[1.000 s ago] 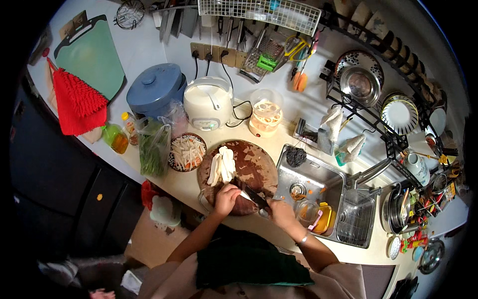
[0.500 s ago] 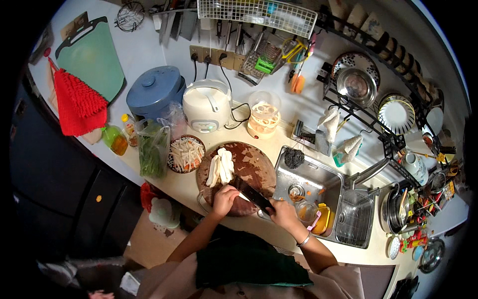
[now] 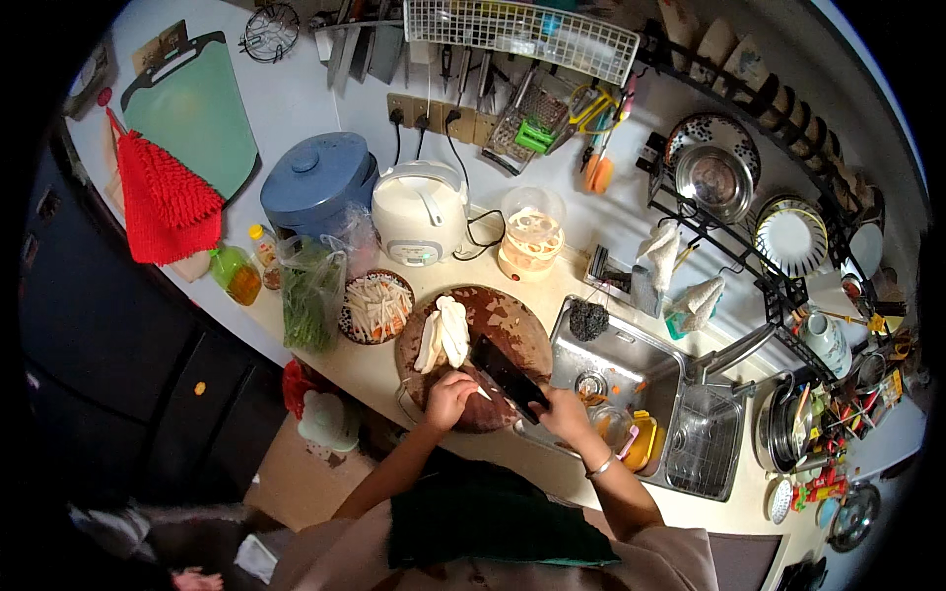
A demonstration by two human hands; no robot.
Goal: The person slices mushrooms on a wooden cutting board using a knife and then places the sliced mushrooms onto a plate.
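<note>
On the round wooden chopping board (image 3: 512, 330), a pile of pale white slices (image 3: 442, 334) lies at the upper left. My left hand (image 3: 450, 401) is closed at the board's near edge, its fingertips on a white piece (image 3: 483, 392) whose thin tip pokes out to the right. My right hand (image 3: 566, 416) grips the handle of a dark-bladed cleaver (image 3: 506, 374). The blade slants up and left over the board, just right of my left fingertips. Most of the white piece under my left hand is hidden.
Left of the board stand a patterned bowl of pale shreds (image 3: 376, 307) and a plastic bag of greens (image 3: 309, 310). Behind are a rice cooker (image 3: 421, 217) and an egg steamer (image 3: 530, 246). A steel sink (image 3: 631, 345) with a yellow container (image 3: 645, 443) adjoins on the right.
The cleaver has moved away from my left fingertips, and its broad side now shows more. A white tip now shows beside my left fingers. The whole view has shifted slightly.
</note>
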